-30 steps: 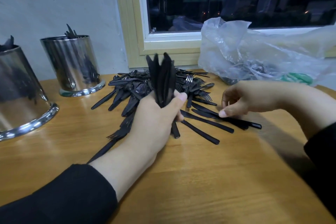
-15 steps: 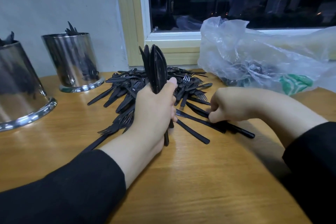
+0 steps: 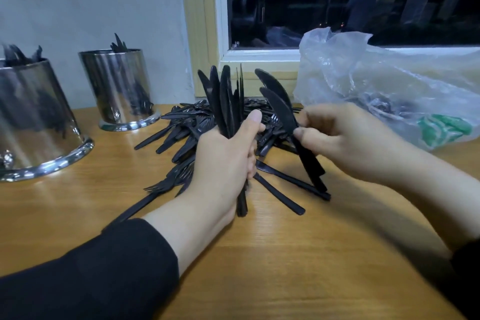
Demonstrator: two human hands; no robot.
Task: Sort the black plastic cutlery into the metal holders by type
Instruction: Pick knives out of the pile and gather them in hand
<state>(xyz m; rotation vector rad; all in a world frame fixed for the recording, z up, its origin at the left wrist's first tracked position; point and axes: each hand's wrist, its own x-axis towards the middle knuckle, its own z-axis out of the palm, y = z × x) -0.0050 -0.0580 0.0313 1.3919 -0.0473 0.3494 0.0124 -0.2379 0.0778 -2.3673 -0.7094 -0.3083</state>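
Note:
My left hand (image 3: 224,156) grips an upright bundle of black plastic knives (image 3: 224,96), blades up, over the wooden table. Just to its right, my right hand (image 3: 335,135) pinches two black knives (image 3: 281,106) lifted off the table and tilted toward the bundle. Behind and under both hands lies a pile of mixed black cutlery (image 3: 181,130), with two loose knives (image 3: 280,189) on the table in front. Two metal holders stand at the left, a near one (image 3: 31,117) and a far one (image 3: 118,86), each with black cutlery showing above the rim.
A crumpled clear plastic bag (image 3: 389,91) with more cutlery inside lies at the right against the window sill (image 3: 259,56). The wall is close behind the holders. The wooden table (image 3: 285,267) stretches toward me.
My right hand has picked two knives up off the table and raised them toward the bundle. My left hand kept hold of its bundle and stayed nearly in place.

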